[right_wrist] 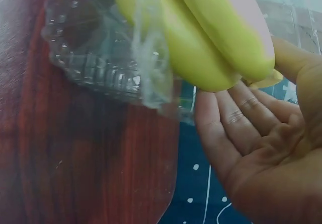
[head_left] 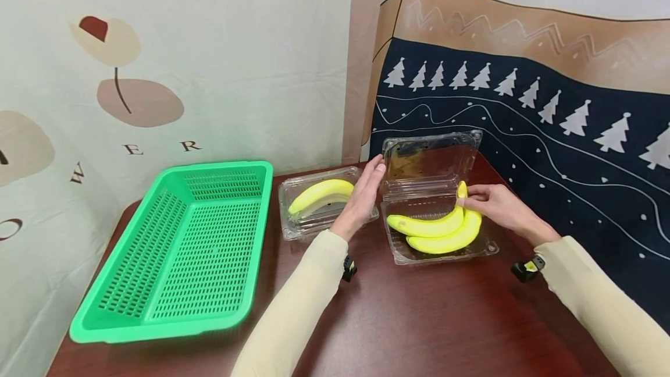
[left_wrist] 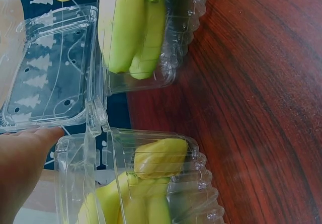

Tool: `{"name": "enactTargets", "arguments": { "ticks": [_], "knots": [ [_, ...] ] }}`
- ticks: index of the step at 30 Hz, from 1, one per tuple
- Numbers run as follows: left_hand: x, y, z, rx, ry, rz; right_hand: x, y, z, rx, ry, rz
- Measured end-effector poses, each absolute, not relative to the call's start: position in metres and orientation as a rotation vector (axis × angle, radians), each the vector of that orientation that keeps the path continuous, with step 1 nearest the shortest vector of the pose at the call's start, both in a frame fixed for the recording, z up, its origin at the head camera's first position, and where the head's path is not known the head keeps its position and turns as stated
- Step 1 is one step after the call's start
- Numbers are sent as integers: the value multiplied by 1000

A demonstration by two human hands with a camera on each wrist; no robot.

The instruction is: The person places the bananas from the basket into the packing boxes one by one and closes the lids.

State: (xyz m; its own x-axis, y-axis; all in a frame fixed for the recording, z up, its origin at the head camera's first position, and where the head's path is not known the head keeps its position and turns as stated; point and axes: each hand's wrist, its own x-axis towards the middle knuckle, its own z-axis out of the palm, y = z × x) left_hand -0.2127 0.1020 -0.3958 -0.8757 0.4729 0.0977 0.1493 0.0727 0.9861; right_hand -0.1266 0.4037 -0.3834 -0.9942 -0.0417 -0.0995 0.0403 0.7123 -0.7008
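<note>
A bunch of yellow bananas (head_left: 437,228) lies in a clear plastic clamshell box (head_left: 400,258) whose lid (head_left: 431,162) stands raised behind it. My right hand (head_left: 494,208) pinches the bunch by its stem end (head_left: 462,191). The right wrist view shows the bananas (right_wrist: 201,38) close up, over the fingers (right_wrist: 246,110). With fingers extended, my left hand (head_left: 362,196) is at the left edge of the raised lid. In the left wrist view, its fingertips lie at the lid's rim (left_wrist: 50,123); whether they touch it I cannot tell.
Left of the open box is a closed clear clamshell (head_left: 290,231) with bananas (head_left: 321,195) inside, partly behind my left hand. A green perforated plastic basket (head_left: 251,284) stands farther left on the dark red wooden table (head_left: 398,319). Printed cloths (head_left: 262,63) hang behind and on the right.
</note>
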Motion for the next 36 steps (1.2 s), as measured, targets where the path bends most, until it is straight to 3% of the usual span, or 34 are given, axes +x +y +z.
{"name": "enactTargets", "arguments": {
  "ticks": [25,36],
  "knots": [
    [-214,102,-396,613,2085,1894,-130,397,-379,93,2985,-808],
    [-215,102,-396,609,2085,1899,-133,401,-376,38,2845,-864]
  ]
}}
